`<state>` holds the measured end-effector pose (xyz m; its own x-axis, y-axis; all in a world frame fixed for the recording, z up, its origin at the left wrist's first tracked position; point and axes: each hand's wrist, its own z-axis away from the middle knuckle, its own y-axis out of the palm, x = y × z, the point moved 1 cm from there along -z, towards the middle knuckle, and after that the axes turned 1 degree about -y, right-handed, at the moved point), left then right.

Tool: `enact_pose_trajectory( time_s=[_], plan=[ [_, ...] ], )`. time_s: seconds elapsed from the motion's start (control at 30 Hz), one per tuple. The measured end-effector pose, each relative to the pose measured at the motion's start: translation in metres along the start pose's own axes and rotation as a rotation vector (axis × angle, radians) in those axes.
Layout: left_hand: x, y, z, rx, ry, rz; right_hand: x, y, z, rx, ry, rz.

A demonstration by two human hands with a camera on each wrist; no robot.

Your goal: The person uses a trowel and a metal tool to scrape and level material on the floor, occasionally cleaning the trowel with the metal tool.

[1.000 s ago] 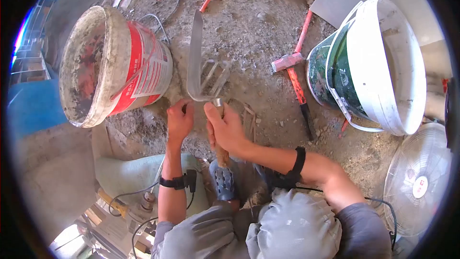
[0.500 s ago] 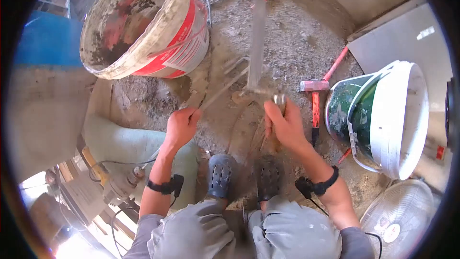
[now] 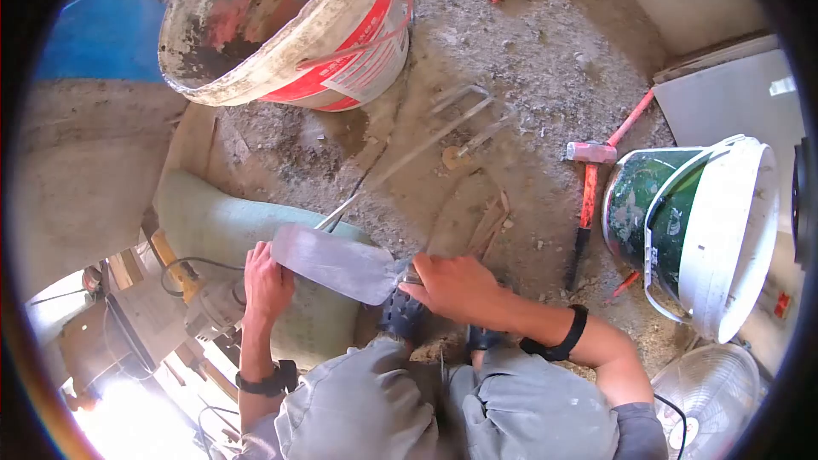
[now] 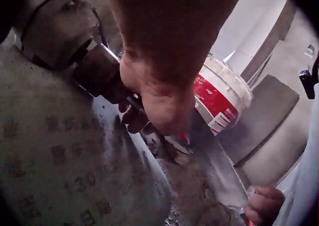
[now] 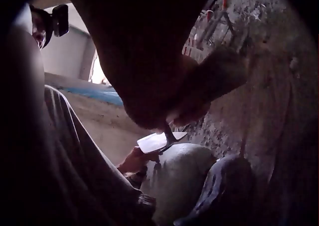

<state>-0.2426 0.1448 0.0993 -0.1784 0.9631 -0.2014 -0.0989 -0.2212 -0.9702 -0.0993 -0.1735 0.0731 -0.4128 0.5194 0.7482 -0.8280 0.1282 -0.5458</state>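
In the head view my right hand [image 3: 452,285] grips the handle of a trowel [image 3: 332,262]. Its broad metal blade lies across in front of my knees, tip to the left. My left hand [image 3: 267,281] has its fingers curled at the blade's far end. The right wrist view shows the pale blade [image 5: 153,142] with the left hand [image 5: 133,161] at its edge. Seen from the left wrist, the blade [image 4: 224,173] slants down to the right hand [image 4: 264,206]. Below the trowel lies a pale green printed sack [image 3: 319,324].
A mixing drill [image 3: 213,311] lies at the left, its shaft [image 3: 417,149] reaching over the dusty floor to the paddle. A crusted bucket [image 3: 375,43] stands behind. To the right are a sledgehammer [image 3: 592,153], a tipped green-and-white bucket [image 3: 673,213] and a fan [image 3: 716,383].
The trowel swings from upright, blade pointing away, to lying crosswise, tip left. Both hands come down nearer the knees, and the left hand reaches the blade's end. The head view shifts too.
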Motion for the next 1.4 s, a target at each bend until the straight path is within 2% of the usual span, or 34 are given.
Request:
enact_pose_trajectory(
  time_s=[0.07, 0.13, 0.2, 0.3, 0.4, 0.53, 0.57, 0.67, 0.77, 0.87, 0.97, 1.03, 1.07, 1.13, 1.2, 1.27, 1.3, 1.4],
  plan=[
    [0.002, 0.001, 0.005, 0.069, -0.076, -0.005, -0.003, -0.005, -0.002, -0.019, 0.056, 0.037],
    [-0.006, -0.001, 0.006, 0.019, -0.104, 0.031, -0.021, -0.024, 0.011, -0.051, 0.165, 0.052],
    [-0.010, -0.001, -0.002, -0.028, -0.108, 0.058, -0.055, -0.037, 0.022, -0.197, 0.238, 0.048],
    [-0.011, -0.003, -0.001, -0.044, -0.094, 0.083, -0.073, -0.055, 0.032, -0.329, 0.433, 0.077],
    [-0.010, -0.001, 0.001, -0.058, -0.097, 0.096, -0.051, -0.046, 0.030, -0.246, 0.411, 0.083],
    [-0.004, 0.003, 0.001, -0.056, -0.066, 0.068, 0.001, 0.003, 0.005, -0.119, 0.089, 0.078],
    [-0.001, 0.004, 0.003, -0.053, -0.051, 0.056, 0.005, 0.012, -0.001, -0.092, 0.007, 0.083],
    [0.006, 0.006, 0.009, 0.024, -0.089, 0.003, -0.009, 0.001, -0.010, -0.060, 0.000, 0.148],
    [-0.002, 0.007, 0.003, -0.065, -0.111, 0.075, -0.051, -0.034, 0.004, -0.173, 0.342, 0.222],
    [-0.006, 0.006, 0.001, -0.074, -0.113, 0.068, -0.066, -0.064, 0.018, -0.325, 0.444, 0.217],
    [-0.004, 0.008, 0.003, -0.060, -0.130, 0.058, -0.033, -0.041, 0.007, -0.183, 0.302, 0.127],
    [0.007, 0.012, 0.009, 0.008, -0.128, -0.004, 0.001, -0.015, -0.008, -0.048, 0.162, 0.079],
    [0.010, 0.013, 0.011, 0.042, -0.123, -0.035, 0.013, -0.009, -0.014, -0.033, 0.109, 0.093],
    [0.009, 0.013, 0.015, 0.006, -0.128, -0.027, 0.029, -0.005, -0.018, -0.008, 0.019, 0.117],
    [-0.003, 0.006, 0.004, -0.009, -0.142, -0.001, 0.001, -0.017, -0.012, -0.114, -0.018, 0.150],
    [-0.008, 0.006, 0.002, -0.052, -0.141, 0.023, -0.050, -0.037, -0.004, -0.207, 0.163, 0.105],
    [-0.009, 0.007, 0.001, -0.077, -0.144, 0.033, -0.076, -0.048, 0.001, -0.253, 0.361, 0.036],
    [-0.009, 0.009, 0.002, -0.060, -0.167, 0.050, -0.097, -0.073, 0.018, -0.366, 0.460, 0.185]
  ],
)
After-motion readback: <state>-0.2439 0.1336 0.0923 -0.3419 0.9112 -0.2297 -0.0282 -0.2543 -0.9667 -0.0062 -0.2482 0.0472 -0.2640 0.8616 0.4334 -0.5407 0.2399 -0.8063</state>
